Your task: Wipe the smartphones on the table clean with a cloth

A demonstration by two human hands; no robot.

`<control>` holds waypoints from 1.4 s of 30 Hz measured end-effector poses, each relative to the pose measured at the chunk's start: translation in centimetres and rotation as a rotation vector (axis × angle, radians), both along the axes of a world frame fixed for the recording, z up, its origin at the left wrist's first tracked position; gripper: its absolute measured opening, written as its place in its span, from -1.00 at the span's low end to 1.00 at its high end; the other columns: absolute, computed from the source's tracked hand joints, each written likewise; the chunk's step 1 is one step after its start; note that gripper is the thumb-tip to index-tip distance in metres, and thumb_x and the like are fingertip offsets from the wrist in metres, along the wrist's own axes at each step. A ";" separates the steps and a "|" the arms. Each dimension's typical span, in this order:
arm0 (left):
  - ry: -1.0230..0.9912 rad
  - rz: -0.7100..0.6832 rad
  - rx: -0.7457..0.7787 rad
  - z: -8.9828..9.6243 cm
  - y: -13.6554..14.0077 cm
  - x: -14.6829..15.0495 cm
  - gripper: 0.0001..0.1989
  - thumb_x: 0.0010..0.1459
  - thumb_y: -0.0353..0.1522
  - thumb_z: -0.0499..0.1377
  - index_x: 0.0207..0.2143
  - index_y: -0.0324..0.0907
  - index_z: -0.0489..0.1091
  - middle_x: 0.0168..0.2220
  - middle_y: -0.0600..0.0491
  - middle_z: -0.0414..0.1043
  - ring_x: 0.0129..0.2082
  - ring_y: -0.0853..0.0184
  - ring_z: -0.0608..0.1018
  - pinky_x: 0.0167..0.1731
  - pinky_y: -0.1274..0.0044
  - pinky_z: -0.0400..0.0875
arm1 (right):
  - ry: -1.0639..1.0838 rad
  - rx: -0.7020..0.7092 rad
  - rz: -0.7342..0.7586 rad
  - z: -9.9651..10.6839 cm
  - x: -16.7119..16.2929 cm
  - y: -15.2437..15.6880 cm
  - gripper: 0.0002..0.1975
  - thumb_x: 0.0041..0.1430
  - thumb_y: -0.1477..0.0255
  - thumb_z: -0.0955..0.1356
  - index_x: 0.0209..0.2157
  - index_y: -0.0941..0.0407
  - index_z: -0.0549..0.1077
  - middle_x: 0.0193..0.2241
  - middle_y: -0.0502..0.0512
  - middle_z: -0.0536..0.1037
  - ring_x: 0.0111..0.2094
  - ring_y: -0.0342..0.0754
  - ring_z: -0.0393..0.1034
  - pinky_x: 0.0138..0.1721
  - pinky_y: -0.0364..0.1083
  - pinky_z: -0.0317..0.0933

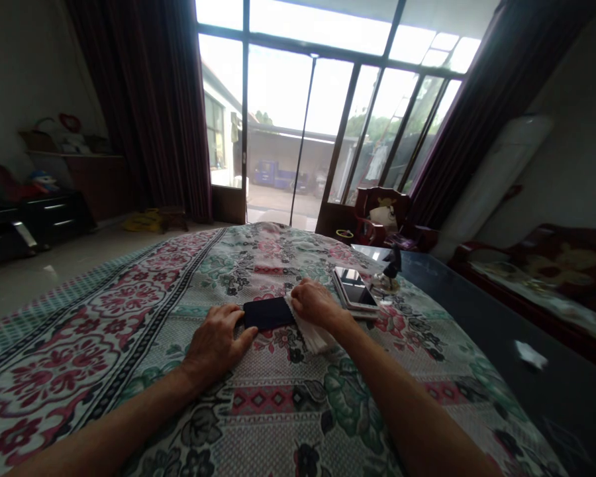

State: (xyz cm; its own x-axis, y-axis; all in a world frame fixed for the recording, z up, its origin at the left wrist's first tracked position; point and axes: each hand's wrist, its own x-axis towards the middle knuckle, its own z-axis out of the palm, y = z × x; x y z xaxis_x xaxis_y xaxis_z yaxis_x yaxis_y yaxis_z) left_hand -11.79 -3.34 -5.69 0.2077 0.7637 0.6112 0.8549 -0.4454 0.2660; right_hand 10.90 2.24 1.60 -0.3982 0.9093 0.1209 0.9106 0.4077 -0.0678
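Note:
A dark, flat, phone-shaped slab [268, 314] lies on the flowered tablecloth [273, 401]. My left hand [222, 334] holds its left end, with the thumb at the near edge and the fingers at the far corner. At the slab's right end, my right hand [314, 303] is closed on a crumpled white tissue [314, 336]. The tissue touches the slab's end and hangs down toward me. Whether it is paper or thin cloth is hard to tell. Just right of that hand rests a pale box with a glossy dark-and-white top [356, 289].
Behind the box stands a small dark figure-like object [392, 265]. A dark glossy table [477, 324] on the right carries a white scrap [530, 355]. Carved wooden seats [382, 205] and glass doors are beyond, with a low black cabinet [54, 218] at left.

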 end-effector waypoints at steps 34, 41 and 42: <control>-0.062 -0.003 -0.120 0.5 0.0 0.2 -0.70 0.08 -0.23 0.21 -0.21 -0.23 0.54 -0.11 -0.13 0.51 -0.06 0.09 0.46 -0.04 0.25 0.42 | 0.359 -0.080 0.384 -0.9 -0.4 1.7 -0.64 -0.05 0.73 0.24 -0.43 0.11 0.60 -0.35 0.04 0.61 -0.32 -0.16 0.43 -0.19 -0.17 0.24; -0.062 0.000 -0.129 0.4 -0.1 0.3 -0.71 0.06 -0.32 0.17 -0.20 -0.27 0.53 -0.10 -0.15 0.51 -0.06 0.09 0.45 -0.01 0.24 0.41 | 0.276 -0.219 0.507 -1.1 -1.3 0.5 -0.64 -0.08 0.73 0.27 -0.39 0.09 0.61 -0.34 0.02 0.61 -0.32 -0.16 0.43 -0.21 -0.18 0.25; -0.065 0.001 -0.129 0.4 -0.1 0.3 -0.72 0.06 -0.32 0.17 -0.20 -0.26 0.53 -0.11 -0.15 0.51 -0.06 0.09 0.45 -0.01 0.24 0.41 | 0.263 -0.306 0.566 -0.8 -1.5 0.2 -0.63 -0.08 0.73 0.26 -0.40 0.07 0.61 -0.35 -0.02 0.61 -0.33 -0.17 0.43 -0.23 -0.20 0.25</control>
